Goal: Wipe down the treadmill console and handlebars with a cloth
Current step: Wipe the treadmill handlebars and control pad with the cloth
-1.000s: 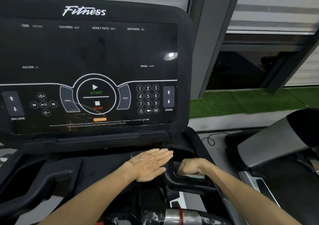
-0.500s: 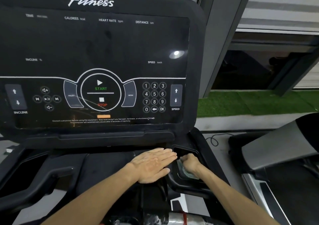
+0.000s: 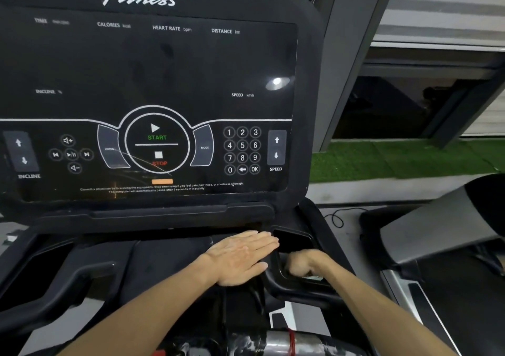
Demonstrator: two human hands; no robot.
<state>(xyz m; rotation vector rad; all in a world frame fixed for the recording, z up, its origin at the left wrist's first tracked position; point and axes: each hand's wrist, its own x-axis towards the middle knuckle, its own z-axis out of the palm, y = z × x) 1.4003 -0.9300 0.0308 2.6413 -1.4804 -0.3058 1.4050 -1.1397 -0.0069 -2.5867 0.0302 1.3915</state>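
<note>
The black treadmill console (image 3: 153, 88) fills the upper left, its dark screen marked with START, STOP and a number pad. Below it lies a black shelf with a recessed cup tray (image 3: 293, 239) at the right. My left hand (image 3: 240, 257) rests flat, palm down, on the shelf just left of the tray. My right hand (image 3: 306, 264) is curled inside the tray, gripping a pale cloth (image 3: 314, 277) of which only a small edge shows under the fingers. A black handlebar (image 3: 62, 287) curves at the lower left.
A second treadmill (image 3: 437, 232) stands to the right with a cable (image 3: 337, 219) on the floor between. Green artificial turf (image 3: 396, 159) and a dark window lie beyond. A silver bar with red tape (image 3: 289, 340) crosses the bottom edge.
My right hand went forward into the cup tray with the cloth, then drew back toward its near edge. My left hand stayed flat on the shelf.
</note>
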